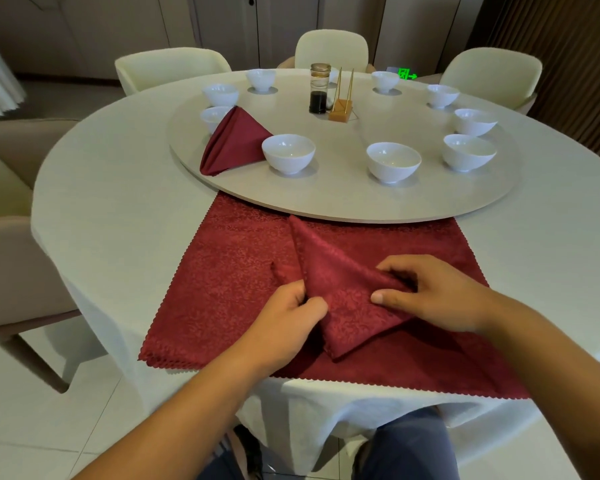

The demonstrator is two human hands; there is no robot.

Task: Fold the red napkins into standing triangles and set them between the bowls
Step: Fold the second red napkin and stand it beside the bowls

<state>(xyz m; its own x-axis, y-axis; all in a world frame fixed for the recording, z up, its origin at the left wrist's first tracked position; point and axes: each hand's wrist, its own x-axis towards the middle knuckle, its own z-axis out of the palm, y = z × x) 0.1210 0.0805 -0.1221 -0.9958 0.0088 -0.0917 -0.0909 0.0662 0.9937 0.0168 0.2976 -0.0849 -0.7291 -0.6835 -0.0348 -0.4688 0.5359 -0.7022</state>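
Both hands work on a red napkin (343, 289) that lies on a stack of flat red napkins (222, 289) at the near edge of the round table (118, 202), just in front of the turntable (326, 199). The napkin is folded into a long pointed shape, its tip aimed at the turntable rim and its blunt end toward the person.

The left hand (291, 313) grips the napkin's left edge, its fingers curled and closed over the fold with the thumb pressed on top of the cloth. The right hand (430, 292) sits on the right side of the napkin; its thumb lies flat on the cloth and the other fingers bend down onto the fold, pinching a layer beneath them. How much cloth sits inside that pinch cannot be made out.

On the turntable, a finished napkin (236, 140) stands as a triangle at the left side, between a bowl (288, 154) just to its right and another bowl (213, 117) partly hidden behind it. More white bowls ring the turntable, among them one (394, 162) near its front edge. Close to the turntable's centre stand a dark sauce bottle (319, 90) and, just beside it, a small wooden holder (341, 109) with thin sticks rising from it. Pale chairs (170, 65) stand around the far side of the table.
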